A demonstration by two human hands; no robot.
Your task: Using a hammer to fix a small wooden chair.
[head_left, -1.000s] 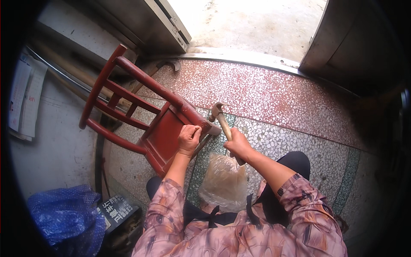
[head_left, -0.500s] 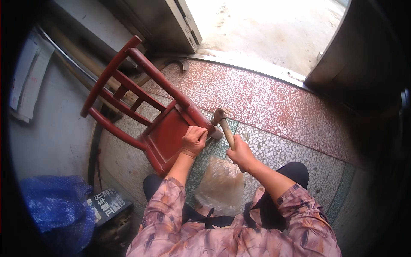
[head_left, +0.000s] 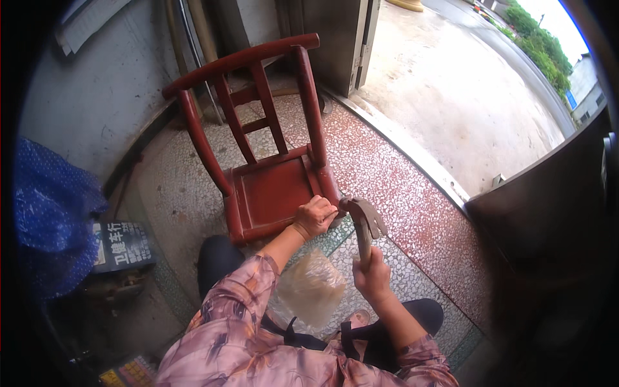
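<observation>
A small red wooden chair [head_left: 271,190] stands in front of me, its slatted back pointing away. My left hand [head_left: 314,216] is closed in a pinch at the seat's near right corner. Whatever sits between its fingertips is too small to make out. Wrapped around a wooden handle, my right hand [head_left: 372,276] grips a claw hammer [head_left: 365,219]. The hammer's striking face is right beside the left fingertips, and its claw points to the right. Whether the face touches anything there, I cannot tell.
A clear plastic bag [head_left: 313,290] with pale contents lies between my feet. Left are a blue bubble-wrap sheet [head_left: 51,219] and a dark printed box [head_left: 122,246]. Poles [head_left: 200,39] lean against the wall behind the chair. An open doorway's sill [head_left: 412,151] runs along the right.
My view has turned, so the chair looks more upright and more of the outdoors shows. The hammer head has shifted from beyond my left hand to beside its fingertips. Both grips stay the same.
</observation>
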